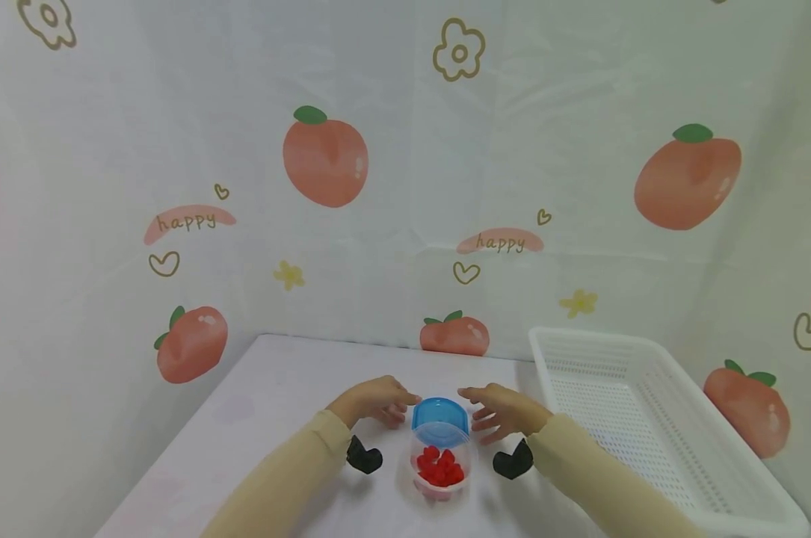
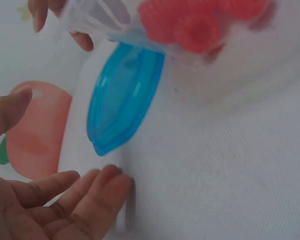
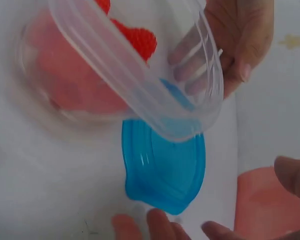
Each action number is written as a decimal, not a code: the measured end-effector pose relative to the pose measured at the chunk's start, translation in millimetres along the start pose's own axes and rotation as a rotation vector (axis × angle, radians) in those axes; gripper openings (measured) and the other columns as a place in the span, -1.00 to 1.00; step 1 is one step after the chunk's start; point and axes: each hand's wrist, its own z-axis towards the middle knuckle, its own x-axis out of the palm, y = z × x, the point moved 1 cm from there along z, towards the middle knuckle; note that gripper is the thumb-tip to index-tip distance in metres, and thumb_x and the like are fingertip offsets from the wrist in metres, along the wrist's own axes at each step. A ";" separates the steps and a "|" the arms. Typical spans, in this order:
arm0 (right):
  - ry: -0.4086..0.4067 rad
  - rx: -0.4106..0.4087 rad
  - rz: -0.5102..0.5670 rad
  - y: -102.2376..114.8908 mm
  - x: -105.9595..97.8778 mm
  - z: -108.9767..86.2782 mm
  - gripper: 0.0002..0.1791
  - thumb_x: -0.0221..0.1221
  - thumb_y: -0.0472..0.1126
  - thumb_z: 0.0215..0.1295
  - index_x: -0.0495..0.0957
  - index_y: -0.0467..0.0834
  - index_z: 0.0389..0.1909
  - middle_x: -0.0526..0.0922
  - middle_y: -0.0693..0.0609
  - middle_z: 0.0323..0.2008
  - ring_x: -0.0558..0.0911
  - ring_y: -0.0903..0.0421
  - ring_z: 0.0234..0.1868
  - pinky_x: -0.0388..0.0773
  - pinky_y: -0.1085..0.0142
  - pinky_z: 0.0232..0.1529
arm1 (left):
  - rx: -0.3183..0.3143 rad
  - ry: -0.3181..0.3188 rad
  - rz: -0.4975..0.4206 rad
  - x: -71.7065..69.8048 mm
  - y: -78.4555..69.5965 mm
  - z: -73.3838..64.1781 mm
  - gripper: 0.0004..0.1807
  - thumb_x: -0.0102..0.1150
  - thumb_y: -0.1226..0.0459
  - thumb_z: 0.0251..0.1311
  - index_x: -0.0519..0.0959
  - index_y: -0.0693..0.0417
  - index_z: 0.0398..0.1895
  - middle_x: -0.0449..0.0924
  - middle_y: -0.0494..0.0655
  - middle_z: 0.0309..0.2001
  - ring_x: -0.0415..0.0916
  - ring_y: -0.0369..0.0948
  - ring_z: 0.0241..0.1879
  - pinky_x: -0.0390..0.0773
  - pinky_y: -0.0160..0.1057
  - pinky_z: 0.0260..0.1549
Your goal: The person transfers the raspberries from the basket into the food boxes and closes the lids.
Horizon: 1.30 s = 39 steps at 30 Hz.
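Note:
A clear plastic container [image 1: 439, 493] with several red raspberries [image 1: 439, 469] in it stands on the table in front of the person. Just behind it lies a blue lid [image 1: 440, 413], partly seen through the container's wall in the right wrist view. The left hand [image 1: 378, 400] is to the left of the lid, fingers spread and slightly bent, holding nothing. On the lid's other side is the right hand [image 1: 502, 411], its fingers also loosely bent and holding nothing. Both wrist views show gaps between the nearer fingers and the lid [image 2: 125, 100].
A white perforated basket [image 1: 647, 418] stands at the right of the white table [image 1: 297, 373]. Behind the table hangs a white cloth [image 1: 392, 284] printed with fruit. Black wrist-worn pieces [image 1: 365, 456] show below both hands.

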 end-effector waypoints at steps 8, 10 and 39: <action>0.038 0.037 0.000 -5.2 1.2 12.5 -0.29 0.11 0.06 0.35 0.28 -0.49 0.20 0.52 -0.43 0.02 0.62 -0.24 -0.07 0.68 -0.04 -0.23 | -0.100 0.045 -0.192 7.9 5.6 11.9 -0.42 0.31 0.14 0.18 0.36 0.33 0.10 0.59 0.16 -0.18 0.65 -0.02 -0.26 0.70 -0.14 -0.22; 0.038 0.034 0.022 -6.2 0.9 14.0 -0.34 0.09 0.01 0.36 0.29 -0.49 0.19 0.53 -0.43 0.01 0.63 -0.24 -0.08 0.67 -0.07 -0.21 | -0.104 0.051 -0.239 10.1 6.6 12.9 -0.44 0.32 0.15 0.17 0.37 0.33 0.08 0.59 0.16 -0.18 0.66 -0.01 -0.26 0.70 -0.13 -0.21; 0.004 -0.022 0.036 -5.0 1.4 26.0 -0.59 0.23 -0.42 0.18 0.39 -0.29 0.06 0.51 -0.25 -0.09 0.60 -0.14 -0.10 0.65 0.02 -0.05 | 0.019 -0.132 -0.136 14.3 9.4 19.1 -0.76 0.34 0.45 0.07 0.60 0.34 -0.18 0.61 0.05 -0.33 0.60 -0.20 -0.42 0.70 -0.22 -0.25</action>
